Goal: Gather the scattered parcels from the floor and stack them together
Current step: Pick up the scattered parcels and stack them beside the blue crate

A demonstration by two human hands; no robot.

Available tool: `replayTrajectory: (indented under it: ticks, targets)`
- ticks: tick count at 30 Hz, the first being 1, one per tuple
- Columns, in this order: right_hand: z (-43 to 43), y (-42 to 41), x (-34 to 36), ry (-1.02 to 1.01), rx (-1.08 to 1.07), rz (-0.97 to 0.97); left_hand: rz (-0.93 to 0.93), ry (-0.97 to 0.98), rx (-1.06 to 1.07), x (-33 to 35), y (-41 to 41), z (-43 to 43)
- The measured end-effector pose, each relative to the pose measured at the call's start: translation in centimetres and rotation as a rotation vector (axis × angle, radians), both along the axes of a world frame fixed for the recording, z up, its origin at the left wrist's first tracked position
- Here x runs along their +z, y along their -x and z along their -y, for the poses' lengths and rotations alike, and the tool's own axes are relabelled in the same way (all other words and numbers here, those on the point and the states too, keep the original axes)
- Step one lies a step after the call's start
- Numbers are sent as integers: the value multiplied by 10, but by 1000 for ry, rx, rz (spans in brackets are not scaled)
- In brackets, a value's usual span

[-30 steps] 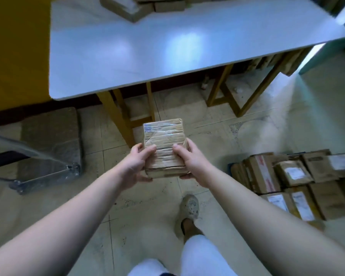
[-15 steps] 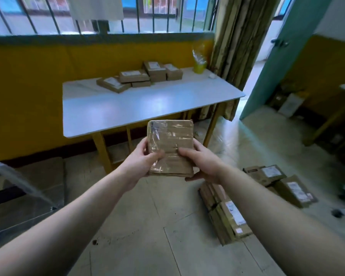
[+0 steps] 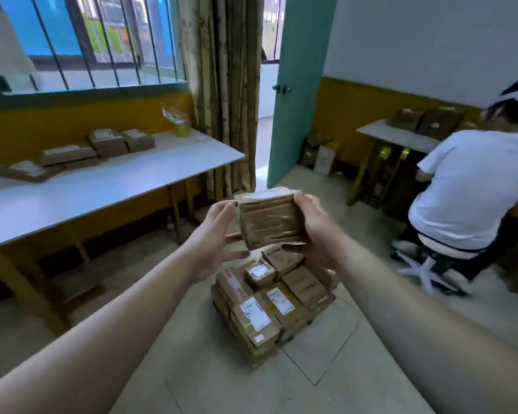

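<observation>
I hold a brown, tape-wrapped parcel [image 3: 269, 222] in front of me at chest height. My right hand [image 3: 317, 231] grips its right side, thumb on the top edge and fingers underneath. My left hand [image 3: 216, 237] cups its left side, with the thumb at the upper corner and the fingers curled below. Directly under the parcel, on the tiled floor, stands a stack of labelled cardboard parcels [image 3: 269, 300], several layers deep.
A white table [image 3: 102, 189] runs along the left wall and carries several more parcels [image 3: 102, 147]. A person in a white shirt [image 3: 467, 186] sits on a stool at the right, by a second table [image 3: 395, 134]. A teal door [image 3: 296, 85] stands open ahead.
My view has swung right from the white table towards the door. The floor stack now lies straight below the parcel, which has tilted and moved right with both hands.
</observation>
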State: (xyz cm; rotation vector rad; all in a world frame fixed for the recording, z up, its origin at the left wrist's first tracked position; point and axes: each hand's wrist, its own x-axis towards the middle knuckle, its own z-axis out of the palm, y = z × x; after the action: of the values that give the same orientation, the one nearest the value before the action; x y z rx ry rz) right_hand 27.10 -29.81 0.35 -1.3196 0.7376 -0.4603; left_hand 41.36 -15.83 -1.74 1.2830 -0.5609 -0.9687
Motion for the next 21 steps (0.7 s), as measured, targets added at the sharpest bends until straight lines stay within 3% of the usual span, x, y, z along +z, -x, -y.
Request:
replayTrajectory:
  ticks: [3, 6, 11, 16, 21]
  targets:
    - [22, 34, -3, 81, -26, 26, -155, 7, 123, 4, 31, 40]
    - [40, 49, -3, 164, -69, 95, -110, -45, 209, 7, 42, 73]
    - [76, 54, -6, 153, -111, 125, -193, -72, 11, 0, 38, 117]
    - [124, 43, -12, 103, -82, 26, -93, -57, -36, -15, 19, 171]
    - [182, 18, -16, 64, -188, -80, 45, -32, -130, -21, -5, 231]
